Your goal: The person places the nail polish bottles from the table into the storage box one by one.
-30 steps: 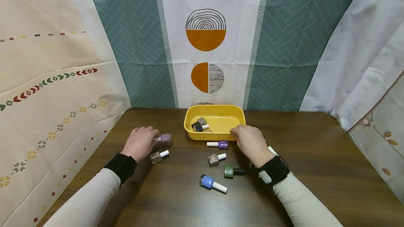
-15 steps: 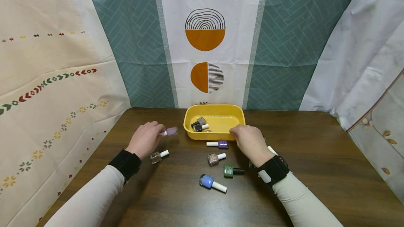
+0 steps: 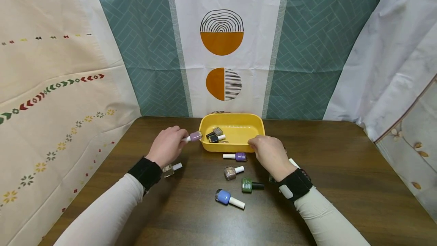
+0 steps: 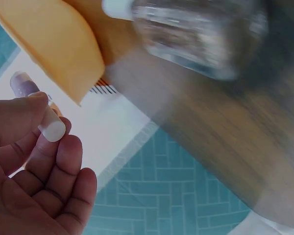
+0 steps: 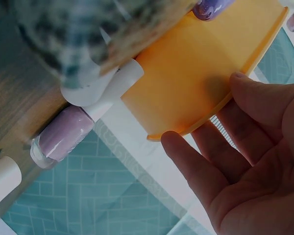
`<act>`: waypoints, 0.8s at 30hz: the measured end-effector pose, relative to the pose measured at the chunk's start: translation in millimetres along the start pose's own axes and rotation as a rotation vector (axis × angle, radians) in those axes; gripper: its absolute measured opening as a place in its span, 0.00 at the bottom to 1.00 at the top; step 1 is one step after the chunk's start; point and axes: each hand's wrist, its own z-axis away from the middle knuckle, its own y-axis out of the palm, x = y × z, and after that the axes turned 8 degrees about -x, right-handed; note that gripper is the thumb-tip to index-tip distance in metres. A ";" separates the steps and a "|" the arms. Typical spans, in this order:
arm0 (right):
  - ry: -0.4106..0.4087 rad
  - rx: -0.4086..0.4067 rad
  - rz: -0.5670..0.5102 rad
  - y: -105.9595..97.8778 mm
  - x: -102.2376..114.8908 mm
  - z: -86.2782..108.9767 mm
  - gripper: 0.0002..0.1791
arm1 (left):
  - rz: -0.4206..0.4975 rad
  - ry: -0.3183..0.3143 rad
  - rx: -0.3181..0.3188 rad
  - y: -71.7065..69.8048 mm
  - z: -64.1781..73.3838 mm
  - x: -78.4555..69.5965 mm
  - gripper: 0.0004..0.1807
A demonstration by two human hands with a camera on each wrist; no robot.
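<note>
With my left hand (image 3: 167,145) I am pinching the mauve nail-polish bottle (image 3: 196,136) by its white cap (image 3: 186,139), its body pointing right, just at the left rim of the yellow tray (image 3: 240,134) my right hand (image 3: 271,153) is gripping.

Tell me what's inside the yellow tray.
In the yellow tray lie a black-capped glittery bottle, a white-capped dark bottle and part of a third item; the near wall covers the rest.

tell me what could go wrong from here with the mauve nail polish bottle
The left hand pinches the mauve nail polish bottle by its white cylindrical cap, so it might slip. It could also catch on the nearby rim of the yellow rectangular tray, or knock the black white-capped bottle lying inside.
</note>
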 end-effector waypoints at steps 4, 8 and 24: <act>0.001 -0.001 0.001 0.2 -0.5 -0.5 0.04 | 0.012 0.013 -0.010 2.3 -8.4 -9.9 0.09; 0.006 0.005 0.002 0.6 -0.2 -0.4 0.04 | 0.020 0.031 -0.014 5.4 -17.0 -19.8 0.08; 0.003 -0.003 0.002 1.1 0.8 1.2 0.04 | -0.049 -0.003 0.092 31.1 -52.3 -50.3 0.07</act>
